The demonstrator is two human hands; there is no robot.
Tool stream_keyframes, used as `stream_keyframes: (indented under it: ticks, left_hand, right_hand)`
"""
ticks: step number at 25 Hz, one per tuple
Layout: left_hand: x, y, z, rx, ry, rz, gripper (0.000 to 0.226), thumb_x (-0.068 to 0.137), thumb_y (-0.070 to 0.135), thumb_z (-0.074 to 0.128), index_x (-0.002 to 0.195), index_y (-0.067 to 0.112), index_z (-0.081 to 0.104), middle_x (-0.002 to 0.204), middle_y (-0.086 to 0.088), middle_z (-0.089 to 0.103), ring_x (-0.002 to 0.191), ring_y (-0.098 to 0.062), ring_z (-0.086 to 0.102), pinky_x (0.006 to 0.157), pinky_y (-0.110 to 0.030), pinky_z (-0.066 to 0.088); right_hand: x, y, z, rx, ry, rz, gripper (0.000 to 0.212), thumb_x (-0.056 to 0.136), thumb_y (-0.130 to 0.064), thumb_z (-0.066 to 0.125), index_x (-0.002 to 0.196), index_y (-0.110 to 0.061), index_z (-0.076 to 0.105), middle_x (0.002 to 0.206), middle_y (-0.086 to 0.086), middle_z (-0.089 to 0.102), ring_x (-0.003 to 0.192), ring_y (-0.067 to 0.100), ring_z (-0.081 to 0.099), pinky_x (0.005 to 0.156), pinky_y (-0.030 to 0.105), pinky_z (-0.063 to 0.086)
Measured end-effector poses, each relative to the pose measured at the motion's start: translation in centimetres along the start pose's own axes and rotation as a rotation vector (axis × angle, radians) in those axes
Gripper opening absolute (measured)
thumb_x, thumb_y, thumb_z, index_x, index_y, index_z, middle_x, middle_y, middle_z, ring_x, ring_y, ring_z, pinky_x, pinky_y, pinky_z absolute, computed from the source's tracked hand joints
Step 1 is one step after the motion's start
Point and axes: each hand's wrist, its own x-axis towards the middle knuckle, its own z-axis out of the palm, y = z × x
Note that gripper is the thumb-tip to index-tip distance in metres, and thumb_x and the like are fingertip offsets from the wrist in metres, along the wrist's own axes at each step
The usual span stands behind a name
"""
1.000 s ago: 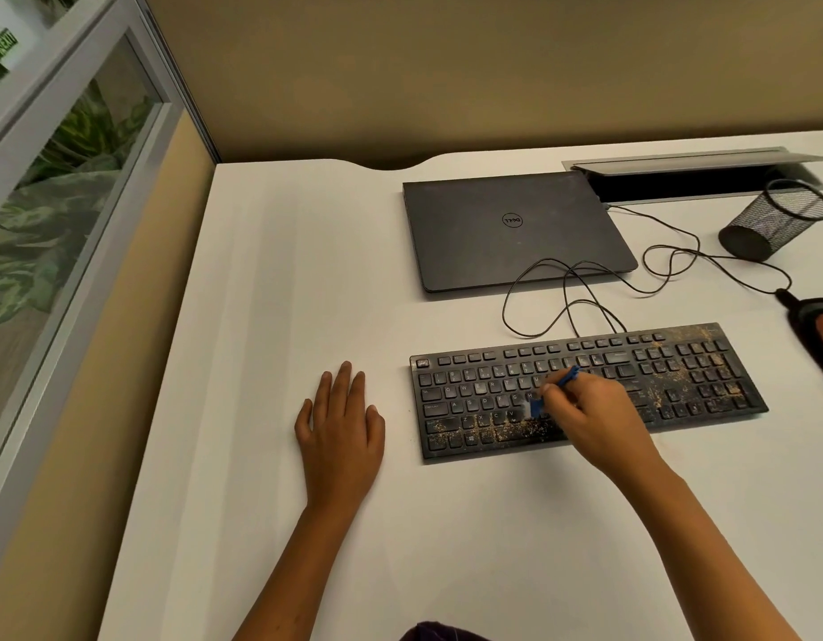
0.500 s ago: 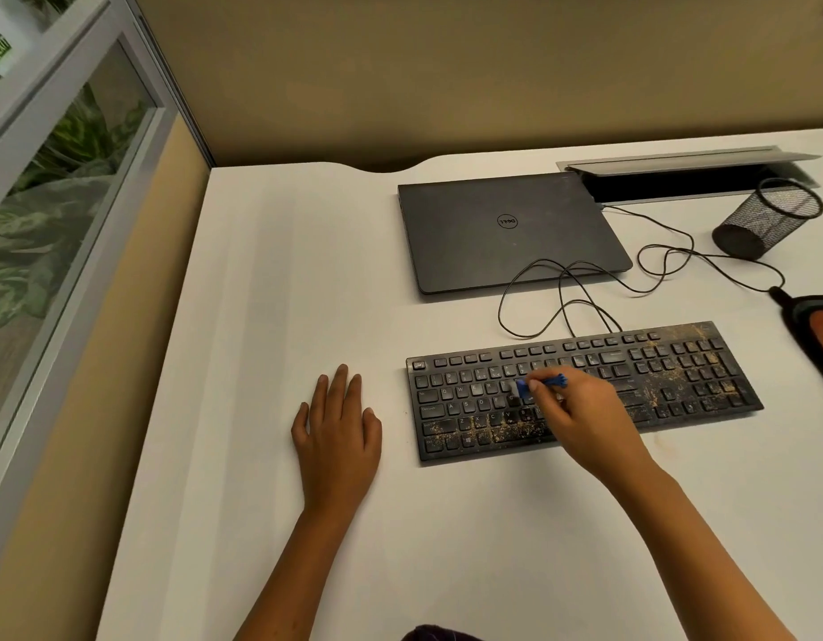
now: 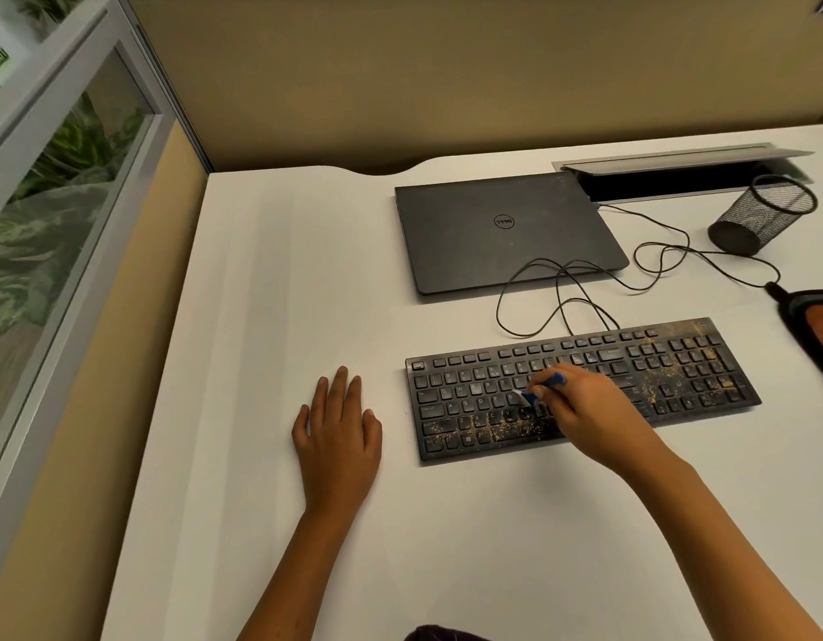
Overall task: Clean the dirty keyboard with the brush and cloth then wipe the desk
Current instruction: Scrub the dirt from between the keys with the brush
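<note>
1. i see the keyboard (image 3: 581, 386) lying flat on the white desk (image 3: 271, 279), a little turned, its right end further from me than the left end.
2. my right hand (image 3: 585, 409) is over the middle of the keys; the fingers are curled around a small blue brush (image 3: 537, 390), and its pale tip touches the keys near the letter rows.
3. brown dirt is along the bottom key row and on the right part of the keyboard, near the number pad.
4. my left hand (image 3: 338, 437) lies flat on the desk, fingers straight and close together, holding nothing, just beside the left edge of the keyboard but not touching it.
5. the left half of the desk is bare white surface up to the partition wall.
6. behind the keyboard a closed laptop (image 3: 507, 233) lies flat, and a thin black cable (image 3: 557, 289) makes loops between them.
7. a mesh cup (image 3: 766, 215) stands near the far right, beside an open cable slot (image 3: 678, 180) at the back edge.
8. at the right edge an orange and dark cloth (image 3: 817, 326) is partly cut by the frame, apart from the keyboard.
</note>
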Motion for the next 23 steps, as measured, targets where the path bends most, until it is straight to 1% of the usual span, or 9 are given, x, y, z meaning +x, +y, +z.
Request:
stream_keyframes:
  ticks: [2,5,11,14,16,18,19,21,23]
  left_hand:
    - [0.0,0.0,0.0,-0.003,0.002,-0.002,0.053,0.092,0.032,0.032,0.131,0.011,0.061,0.145,-0.007,0.051,0.135,-0.028,0.046,0.103,-0.049,0.037]
    - [0.0,0.1,0.0,-0.010,0.005,-0.006,0.053,0.091,0.031,0.031,0.130,0.011,0.061,0.145,-0.007,0.051,0.135,-0.029,0.046,0.102,-0.049,0.036]
    - [0.0,0.1,-0.1,-0.011,0.003,-0.003,0.052,0.092,0.031,0.032,0.130,0.011,0.061,0.145,-0.007,0.051,0.135,-0.028,0.046,0.102,-0.050,0.037]
    - [0.0,0.1,-0.1,-0.008,-0.004,-0.004,0.052,0.092,0.031,0.032,0.130,0.011,0.061,0.145,-0.008,0.051,0.135,-0.029,0.046,0.102,-0.051,0.037]
    - [0.0,0.1,-0.1,-0.003,-0.013,-0.003,0.053,0.092,0.032,0.031,0.130,0.010,0.061,0.145,-0.008,0.051,0.135,-0.029,0.046,0.102,-0.051,0.037]
    - [0.0,0.1,-0.1,0.001,-0.018,-0.006,0.053,0.092,0.032,0.031,0.131,0.010,0.060,0.146,-0.008,0.050,0.136,-0.029,0.045,0.103,-0.051,0.037]
    - [0.0,0.0,-0.1,0.003,-0.021,-0.008,0.053,0.092,0.032,0.031,0.131,0.011,0.060,0.146,-0.008,0.050,0.136,-0.028,0.045,0.103,-0.051,0.036]
    - [0.0,0.0,-0.1,0.007,-0.022,-0.009,0.053,0.092,0.032,0.031,0.132,0.011,0.060,0.147,-0.008,0.049,0.137,-0.028,0.044,0.104,-0.050,0.036]
    - [0.0,0.1,0.0,0.008,-0.017,-0.007,0.053,0.092,0.032,0.031,0.132,0.011,0.059,0.147,-0.008,0.049,0.137,-0.028,0.044,0.104,-0.050,0.035]
  right_hand:
    - [-0.1,-0.1,-0.3,0.050,0.013,0.003,0.019,0.096,-0.016,0.048,0.103,-0.013,0.066,0.093,-0.002,0.061,0.081,0.012,0.053,0.065,0.015,0.036]
    - [-0.2,-0.3,-0.2,0.103,0.089,-0.071,0.021,0.094,-0.010,0.053,0.108,-0.012,0.068,0.099,-0.002,0.064,0.088,0.013,0.057,0.074,0.017,0.041]
    - [-0.3,0.5,0.2,0.021,-0.020,-0.060,0.022,0.094,-0.010,0.053,0.109,-0.014,0.068,0.106,0.003,0.066,0.096,0.019,0.060,0.082,0.026,0.047]
    - [0.0,0.0,0.0,0.070,-0.028,0.016,0.022,0.097,-0.016,0.048,0.106,-0.014,0.067,0.098,0.001,0.065,0.081,0.012,0.056,0.068,0.018,0.041]
    - [-0.2,-0.2,0.0,0.161,0.142,0.089,0.022,0.097,-0.019,0.048,0.103,-0.011,0.068,0.083,0.000,0.064,0.066,0.010,0.054,0.057,0.020,0.040]
    - [-0.3,-0.1,0.0,0.226,0.281,0.135,0.025,0.097,-0.022,0.048,0.099,-0.009,0.069,0.073,0.003,0.064,0.061,0.013,0.055,0.053,0.029,0.044]
    - [-0.4,0.0,0.2,0.228,0.282,0.139,0.024,0.097,-0.023,0.048,0.098,-0.010,0.068,0.069,0.003,0.062,0.058,0.013,0.054,0.052,0.029,0.042]
    - [-0.5,0.2,0.7,0.172,0.191,0.124,0.021,0.097,-0.022,0.047,0.096,-0.012,0.066,0.063,-0.002,0.056,0.053,0.007,0.047,0.048,0.021,0.033]
    - [-0.4,0.3,1.1,0.093,0.174,0.143,0.019,0.097,-0.020,0.046,0.093,-0.012,0.064,0.065,-0.004,0.052,0.055,0.003,0.044,0.049,0.020,0.029]
